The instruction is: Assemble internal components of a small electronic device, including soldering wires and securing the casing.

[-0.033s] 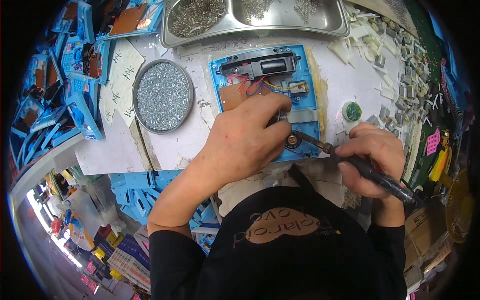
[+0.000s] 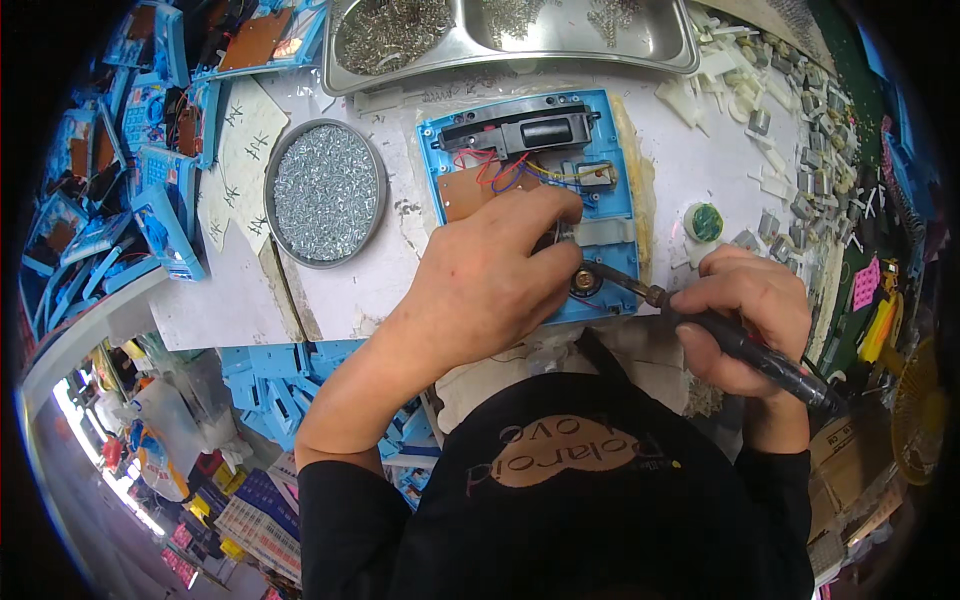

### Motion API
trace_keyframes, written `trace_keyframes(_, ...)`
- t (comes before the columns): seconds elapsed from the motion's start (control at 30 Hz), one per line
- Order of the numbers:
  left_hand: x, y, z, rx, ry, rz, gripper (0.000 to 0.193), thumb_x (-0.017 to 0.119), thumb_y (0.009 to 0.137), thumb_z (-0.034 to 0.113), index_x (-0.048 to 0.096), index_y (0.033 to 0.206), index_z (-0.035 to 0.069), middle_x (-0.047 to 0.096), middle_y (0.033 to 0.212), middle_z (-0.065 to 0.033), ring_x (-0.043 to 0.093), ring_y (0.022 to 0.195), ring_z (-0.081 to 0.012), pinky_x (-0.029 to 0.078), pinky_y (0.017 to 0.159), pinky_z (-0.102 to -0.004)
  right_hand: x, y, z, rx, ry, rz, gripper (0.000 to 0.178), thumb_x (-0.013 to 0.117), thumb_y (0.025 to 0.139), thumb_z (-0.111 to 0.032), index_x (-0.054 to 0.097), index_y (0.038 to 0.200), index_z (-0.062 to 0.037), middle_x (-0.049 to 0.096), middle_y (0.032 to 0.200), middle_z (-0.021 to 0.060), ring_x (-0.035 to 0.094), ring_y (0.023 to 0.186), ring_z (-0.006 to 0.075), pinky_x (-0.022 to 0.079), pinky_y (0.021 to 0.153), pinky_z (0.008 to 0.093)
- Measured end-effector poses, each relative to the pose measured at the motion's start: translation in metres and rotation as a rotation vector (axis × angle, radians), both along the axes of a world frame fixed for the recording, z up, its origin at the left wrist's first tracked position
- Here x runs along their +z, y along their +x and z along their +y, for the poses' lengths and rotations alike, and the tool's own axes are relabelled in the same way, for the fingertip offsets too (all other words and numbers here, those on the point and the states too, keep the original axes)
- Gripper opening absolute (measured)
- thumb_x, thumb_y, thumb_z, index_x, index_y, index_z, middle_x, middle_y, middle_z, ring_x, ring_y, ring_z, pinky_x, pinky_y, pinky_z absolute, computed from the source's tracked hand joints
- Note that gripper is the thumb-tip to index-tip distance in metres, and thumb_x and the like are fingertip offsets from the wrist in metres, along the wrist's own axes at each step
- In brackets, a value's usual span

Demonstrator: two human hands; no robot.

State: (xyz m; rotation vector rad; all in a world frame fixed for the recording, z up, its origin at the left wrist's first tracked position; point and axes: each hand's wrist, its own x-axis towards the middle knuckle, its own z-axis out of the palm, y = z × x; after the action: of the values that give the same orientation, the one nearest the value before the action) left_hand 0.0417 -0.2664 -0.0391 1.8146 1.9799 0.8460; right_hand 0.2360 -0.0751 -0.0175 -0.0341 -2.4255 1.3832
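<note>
A blue plastic housing [image 2: 625,205] lies open on the table in front of me, with a black battery-style compartment, a brown circuit board [image 2: 470,192], thin coloured wires and a small motor [image 2: 597,175] inside. My left hand [image 2: 500,265] reaches over its lower left part, thumb and forefinger closed near a small shiny piece; what they pinch is hidden. My right hand [image 2: 745,315] grips the black handle of a soldering iron [image 2: 730,340]. Its dark shaft points left over the housing, beside a round part [image 2: 586,281]; the tip is by my left fingers.
A round dish [image 2: 328,195] of small screws stands left of the housing. Behind is a metal tray [image 2: 510,62] of springs. Blue housings [image 2: 165,230] pile up at far left. A green-topped round item [image 2: 704,222] and scattered white and metal parts [image 2: 770,185] lie right.
</note>
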Motion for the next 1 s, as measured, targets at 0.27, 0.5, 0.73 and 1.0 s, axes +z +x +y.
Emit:
trace_keyframes(0.27,0.000,-0.001,0.000,-0.001,0.027,0.008,0.029,0.081,0.069,0.002,0.071,0.095,0.009,0.065,0.113,-0.0085,0.070,0.092,-0.0268,0.058,0.072,-0.0365,0.010,0.023,0.015,-0.099,-0.098,0.054,0.024,0.079,0.076,-0.008,0.070,0.097,0.0011,0.062,0.069,0.0077,0.056,0.059,0.0230,0.047,0.060,0.0359)
trace_keyframes(0.5,-0.001,0.000,-0.004,0.004,0.020,0.017,0.022,0.078,0.072,0.007,0.070,0.093,0.007,0.065,0.115,-0.0095,0.068,0.096,-0.0277,0.058,0.074,-0.0385,0.008,0.084,0.027,-0.423,-0.192,0.028,0.031,0.074,0.083,-0.012,0.064,0.106,0.0072,0.063,0.097,0.0128,0.062,0.090,0.0235,0.049,0.087,0.0384)
trace_keyframes(0.73,0.000,-0.002,-0.001,-0.032,0.011,0.108,0.019,0.078,0.074,0.009,0.069,0.090,0.007,0.067,0.115,-0.0126,0.069,0.097,-0.0295,0.058,0.076,-0.0390,0.029,0.175,0.080,-0.957,-0.191,0.232,0.029,0.063,0.095,-0.007,0.059,0.122,0.0034,0.061,0.097,0.0080,0.063,0.093,0.0178,0.050,0.086,0.0319)
trace_keyframes(1.0,-0.001,0.006,-0.007,-0.015,0.111,0.125,0.031,0.081,0.074,0.002,0.076,0.104,0.008,0.068,0.111,-0.0139,0.067,0.082,-0.0264,0.055,0.068,-0.0366,0.051,0.241,0.128,-1.410,-0.042,0.515,0.007,0.067,0.096,-0.005,0.065,0.102,-0.0020,0.064,0.091,0.0024,0.060,0.075,0.0075,0.049,0.067,0.0190)
